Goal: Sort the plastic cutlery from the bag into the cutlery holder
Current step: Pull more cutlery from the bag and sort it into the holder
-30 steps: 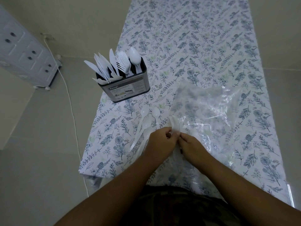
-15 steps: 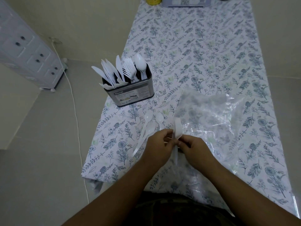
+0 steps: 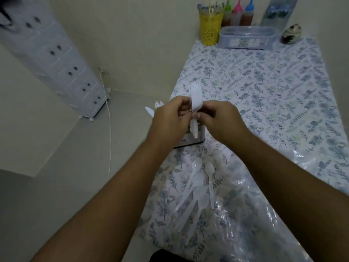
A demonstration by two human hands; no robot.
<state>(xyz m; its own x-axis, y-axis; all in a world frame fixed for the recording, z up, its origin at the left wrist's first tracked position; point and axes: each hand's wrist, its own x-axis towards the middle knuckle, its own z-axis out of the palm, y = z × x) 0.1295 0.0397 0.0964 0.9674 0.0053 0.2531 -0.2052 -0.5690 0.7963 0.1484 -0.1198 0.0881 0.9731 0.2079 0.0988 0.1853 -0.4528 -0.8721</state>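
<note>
Both my hands hold a small bunch of white plastic forks (image 3: 196, 99) upright in the air above the cutlery holder (image 3: 200, 134). My left hand (image 3: 170, 121) grips the bunch from the left, and my right hand (image 3: 219, 120) pinches it from the right at the handles. The metal holder is mostly hidden behind my hands; a few white cutlery tips (image 3: 151, 110) stick out to its left. Several white spoons (image 3: 198, 188) lie on the floral tablecloth in front of the holder. The clear plastic bag (image 3: 251, 210) lies crumpled at the near right.
At the table's far end stand a yellow cup of sticks (image 3: 209, 29), three sauce bottles (image 3: 238, 14), a clear lidded box (image 3: 245, 37) and a small patterned jar (image 3: 290, 34). A white drawer unit (image 3: 56, 63) and a white cable (image 3: 109, 129) are on the floor at left.
My hands have lifted the forks up from the bag's mouth to above the holder. The camera has tilted up, bringing the table's far end into view.
</note>
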